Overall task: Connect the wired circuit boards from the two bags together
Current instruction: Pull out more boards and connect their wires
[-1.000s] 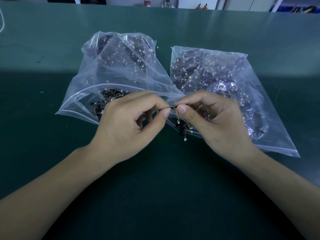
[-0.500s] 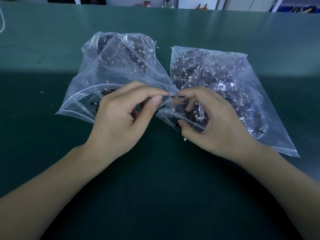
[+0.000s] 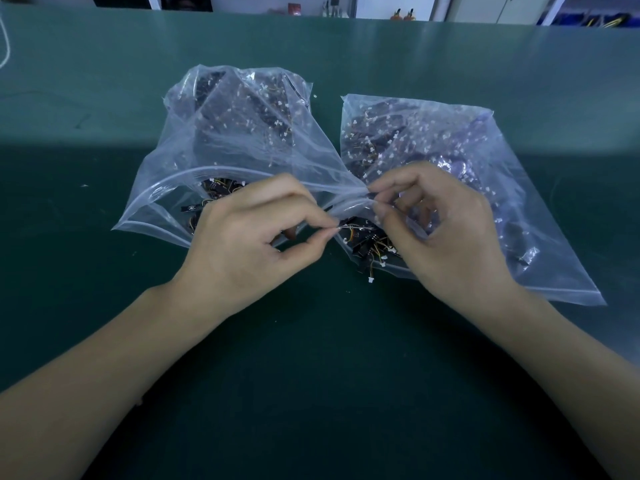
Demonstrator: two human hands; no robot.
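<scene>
Two clear zip bags full of small black wired circuit boards lie side by side on the green mat, the left bag (image 3: 225, 147) and the right bag (image 3: 502, 161), both with their mouths open toward me. My left hand (image 3: 249, 244) pinches the end of a wired circuit board (image 3: 360, 233) between thumb and index finger, just in front of the right bag's mouth. My right hand (image 3: 446, 233) hovers over that mouth with curled fingers. Its thumb and index finger pinch a thin wire end; what hangs from it is hidden.
Several boards with orange and yellow wires spill from the right bag's mouth, and a white connector (image 3: 370, 279) lies on the green mat (image 3: 311, 393). The table's far edge (image 3: 311, 15) has shelves and clutter behind it. A white cable (image 3: 4, 46) lies at the far left.
Both hands have dropped slightly toward the right bag's mouth. My right hand has loosened its grip on the board and its fingers have opened out to a fine pinch higher up.
</scene>
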